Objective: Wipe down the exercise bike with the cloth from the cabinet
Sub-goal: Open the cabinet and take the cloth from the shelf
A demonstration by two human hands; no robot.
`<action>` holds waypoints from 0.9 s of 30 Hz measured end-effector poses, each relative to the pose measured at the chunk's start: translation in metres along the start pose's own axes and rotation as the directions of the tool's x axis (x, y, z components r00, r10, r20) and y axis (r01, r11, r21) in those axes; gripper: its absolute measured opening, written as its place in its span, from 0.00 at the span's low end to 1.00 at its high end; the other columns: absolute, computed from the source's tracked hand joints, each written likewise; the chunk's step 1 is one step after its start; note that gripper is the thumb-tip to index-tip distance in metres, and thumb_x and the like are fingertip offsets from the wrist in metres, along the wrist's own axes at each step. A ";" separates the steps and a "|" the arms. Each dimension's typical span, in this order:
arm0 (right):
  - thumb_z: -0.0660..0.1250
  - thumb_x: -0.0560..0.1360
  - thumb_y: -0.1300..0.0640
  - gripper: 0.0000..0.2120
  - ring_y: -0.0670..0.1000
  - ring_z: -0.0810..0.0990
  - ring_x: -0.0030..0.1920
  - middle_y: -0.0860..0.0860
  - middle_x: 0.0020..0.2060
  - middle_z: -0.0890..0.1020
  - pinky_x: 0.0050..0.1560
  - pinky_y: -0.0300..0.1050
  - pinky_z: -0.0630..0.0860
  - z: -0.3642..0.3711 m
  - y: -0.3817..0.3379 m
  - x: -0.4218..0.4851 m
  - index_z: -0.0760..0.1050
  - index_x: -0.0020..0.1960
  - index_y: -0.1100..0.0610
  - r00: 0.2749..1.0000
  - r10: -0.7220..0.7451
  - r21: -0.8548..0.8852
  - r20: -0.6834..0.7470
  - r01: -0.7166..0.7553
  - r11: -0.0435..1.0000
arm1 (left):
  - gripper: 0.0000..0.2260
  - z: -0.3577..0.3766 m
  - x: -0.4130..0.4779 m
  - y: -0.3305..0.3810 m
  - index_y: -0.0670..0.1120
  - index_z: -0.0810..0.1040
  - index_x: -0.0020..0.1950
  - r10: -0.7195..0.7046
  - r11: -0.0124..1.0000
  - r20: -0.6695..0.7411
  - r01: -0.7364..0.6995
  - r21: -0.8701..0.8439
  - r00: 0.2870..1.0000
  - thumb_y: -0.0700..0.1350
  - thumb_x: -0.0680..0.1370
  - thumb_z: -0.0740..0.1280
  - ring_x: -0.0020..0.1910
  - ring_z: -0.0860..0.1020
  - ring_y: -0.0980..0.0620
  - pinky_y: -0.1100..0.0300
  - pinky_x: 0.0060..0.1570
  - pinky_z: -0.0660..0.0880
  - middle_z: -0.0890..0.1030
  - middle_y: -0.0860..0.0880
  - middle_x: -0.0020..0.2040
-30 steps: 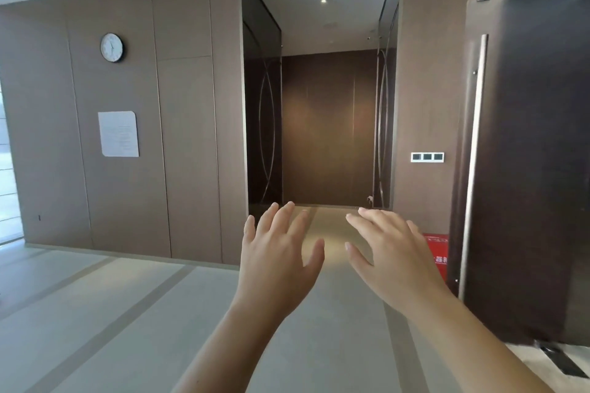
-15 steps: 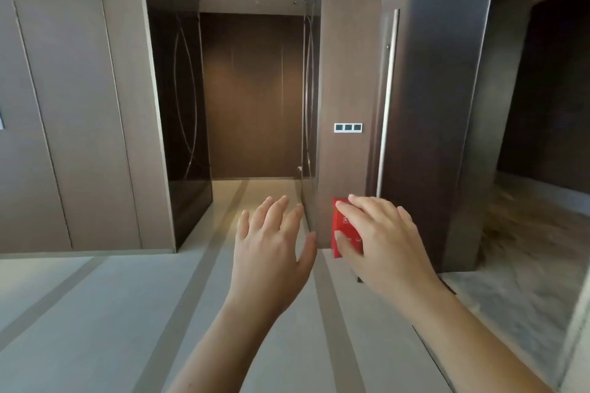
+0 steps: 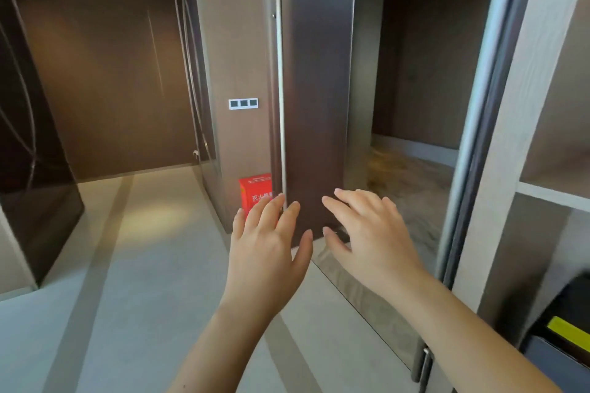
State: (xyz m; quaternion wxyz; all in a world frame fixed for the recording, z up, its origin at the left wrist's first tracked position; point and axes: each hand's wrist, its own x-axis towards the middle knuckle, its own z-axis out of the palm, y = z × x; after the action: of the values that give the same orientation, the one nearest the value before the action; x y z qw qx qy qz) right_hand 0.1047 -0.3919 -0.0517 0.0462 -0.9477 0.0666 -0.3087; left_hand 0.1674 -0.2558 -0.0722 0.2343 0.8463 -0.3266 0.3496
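My left hand (image 3: 266,252) and my right hand (image 3: 372,238) are both raised in front of me, palms down, fingers spread, holding nothing. An open shelving cabinet (image 3: 549,191) with pale wood dividers shows at the right edge; a dark object with a yellow label (image 3: 565,325) sits on a lower shelf. Neither a cloth nor an exercise bike is in view.
A dark brown door (image 3: 316,89) with a long steel handle (image 3: 280,80) stands open straight ahead. A red box (image 3: 255,190) sits on the floor by the wall under a switch panel (image 3: 243,103). A corridor runs back on the left; a doorway opens on the right.
The view has swung right: the clock wall has left the frame, the door has come closer and the shelving cabinet has appeared on the right. Both hands keep their spread pose.
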 end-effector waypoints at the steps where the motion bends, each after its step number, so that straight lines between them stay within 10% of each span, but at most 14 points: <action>1: 0.63 0.75 0.50 0.20 0.57 0.69 0.66 0.52 0.65 0.74 0.65 0.59 0.65 0.000 0.003 -0.001 0.71 0.65 0.52 1.000 0.021 -0.019 0.001 -0.021 1.000 | 0.18 0.005 0.002 0.001 0.43 0.78 0.60 0.021 1.000 0.002 -0.021 -0.024 1.000 0.48 0.73 0.69 0.62 0.74 0.40 0.38 0.60 0.67 0.78 0.42 0.60; 13: 0.55 0.77 0.44 0.23 0.51 0.61 0.71 0.48 0.71 0.65 0.71 0.54 0.58 -0.033 0.062 -0.039 0.61 0.71 0.47 0.957 0.288 -0.233 0.030 -0.274 0.933 | 0.17 0.070 0.020 0.069 0.41 0.79 0.58 0.257 0.915 -0.009 -0.247 -0.320 0.966 0.46 0.72 0.70 0.61 0.75 0.40 0.38 0.60 0.67 0.79 0.41 0.59; 27: 0.65 0.74 0.51 0.19 0.57 0.72 0.64 0.53 0.63 0.76 0.64 0.60 0.67 -0.125 0.197 -0.112 0.73 0.63 0.54 0.877 0.422 -0.370 -0.230 -0.480 0.795 | 0.16 0.121 0.047 0.258 0.43 0.79 0.58 0.429 0.735 -0.116 -0.420 -0.533 0.896 0.49 0.75 0.61 0.62 0.75 0.42 0.43 0.63 0.63 0.79 0.43 0.59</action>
State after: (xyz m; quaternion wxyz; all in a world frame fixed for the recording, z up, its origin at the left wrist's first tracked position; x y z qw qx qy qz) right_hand -0.0780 -0.5746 -0.0418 -0.0887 -0.8687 0.3580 -0.3308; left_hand 0.0609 -0.5244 -0.0718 0.3766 0.6496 -0.5981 0.2800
